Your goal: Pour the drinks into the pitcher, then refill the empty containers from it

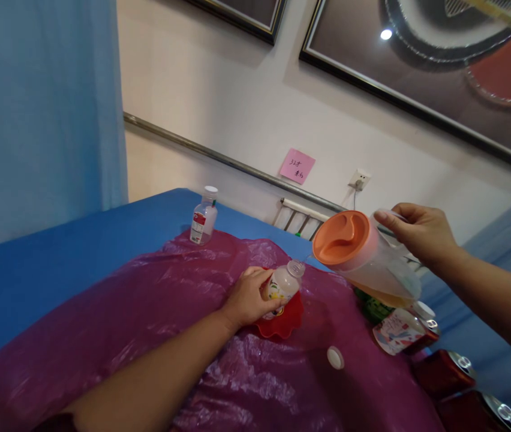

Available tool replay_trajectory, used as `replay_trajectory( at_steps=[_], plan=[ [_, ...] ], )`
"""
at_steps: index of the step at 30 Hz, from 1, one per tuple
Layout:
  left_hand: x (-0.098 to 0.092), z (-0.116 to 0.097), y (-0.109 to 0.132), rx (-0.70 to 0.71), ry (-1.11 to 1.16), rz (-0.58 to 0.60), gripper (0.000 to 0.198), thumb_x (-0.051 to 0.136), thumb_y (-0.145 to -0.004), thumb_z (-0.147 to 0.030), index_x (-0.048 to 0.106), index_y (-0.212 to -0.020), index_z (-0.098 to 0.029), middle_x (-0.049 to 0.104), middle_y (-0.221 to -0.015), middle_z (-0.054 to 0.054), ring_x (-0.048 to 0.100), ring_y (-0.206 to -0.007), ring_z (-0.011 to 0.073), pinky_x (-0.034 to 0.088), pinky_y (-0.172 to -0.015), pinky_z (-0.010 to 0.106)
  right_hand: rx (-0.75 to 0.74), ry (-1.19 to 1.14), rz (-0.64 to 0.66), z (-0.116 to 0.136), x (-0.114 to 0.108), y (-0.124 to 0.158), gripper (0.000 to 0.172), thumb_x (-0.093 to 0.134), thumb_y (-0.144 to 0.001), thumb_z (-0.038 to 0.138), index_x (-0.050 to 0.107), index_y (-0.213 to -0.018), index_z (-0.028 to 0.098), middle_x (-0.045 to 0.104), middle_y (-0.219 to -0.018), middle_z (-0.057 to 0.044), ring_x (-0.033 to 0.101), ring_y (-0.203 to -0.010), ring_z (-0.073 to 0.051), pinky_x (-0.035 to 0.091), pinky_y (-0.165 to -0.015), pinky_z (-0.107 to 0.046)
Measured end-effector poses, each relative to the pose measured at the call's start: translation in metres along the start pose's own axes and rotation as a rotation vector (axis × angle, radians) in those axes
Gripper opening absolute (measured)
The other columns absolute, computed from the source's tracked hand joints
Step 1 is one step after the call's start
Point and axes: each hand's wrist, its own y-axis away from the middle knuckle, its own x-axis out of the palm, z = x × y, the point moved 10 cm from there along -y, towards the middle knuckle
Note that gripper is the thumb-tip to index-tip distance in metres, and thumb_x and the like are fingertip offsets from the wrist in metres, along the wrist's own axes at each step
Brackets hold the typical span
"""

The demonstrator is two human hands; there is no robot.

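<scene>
My left hand (249,298) is wrapped round a small clear bottle (286,281) with a flowered label and an uncapped mouth. The bottle stands over a red scalloped dish (288,322). On the right, my right hand (421,233) grips the handle of a clear pitcher (384,273) with an orange lid (342,237). The pitcher is tilted to the left, with yellowish liquid along its lower side. Its spout is just above and beside the bottle's mouth, and a thin stream seems to run between them. A white cap (335,357) lies on the purple plastic sheet (147,318).
A capped bottle (204,217) stands at the back left of the blue table (80,246). At the right edge are a labelled bottle (399,330), a green object (372,305) and several red cans (447,373). Behind runs a metal rail (219,157).
</scene>
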Motion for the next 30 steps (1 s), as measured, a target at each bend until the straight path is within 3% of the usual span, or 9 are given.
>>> replay_trajectory(
  at_steps=[22, 30],
  plan=[
    [-0.0012, -0.0006, -0.0003, 0.0, 0.0, 0.006, 0.055, 0.089, -0.07, -0.047, 0.072, -0.117, -0.023, 0.072, -0.115, 0.008, 0.061, -0.114, 0.0314, 0.049, -0.101, 0.045, -0.025, -0.01, -0.016, 0.0035, -0.0029, 0.0022, 0.053, 0.072, -0.076, 0.072, 0.052, -0.054, 0.029, 0.037, -0.052, 0.001, 0.03, -0.053, -0.017, 0.024, -0.05, -0.033],
    [-0.0031, 0.0027, -0.0005, -0.009, -0.008, -0.012, 0.059, 0.09, -0.068, -0.036, 0.071, -0.122, -0.022, 0.073, -0.118, 0.008, 0.062, -0.116, 0.0305, 0.049, -0.104, 0.042, 0.025, -0.036, -0.017, -0.0054, 0.0018, -0.003, 0.061, 0.072, -0.067, 0.08, 0.051, -0.056, 0.024, 0.032, -0.054, 0.005, 0.029, -0.053, -0.012, 0.023, -0.048, -0.028]
  ],
)
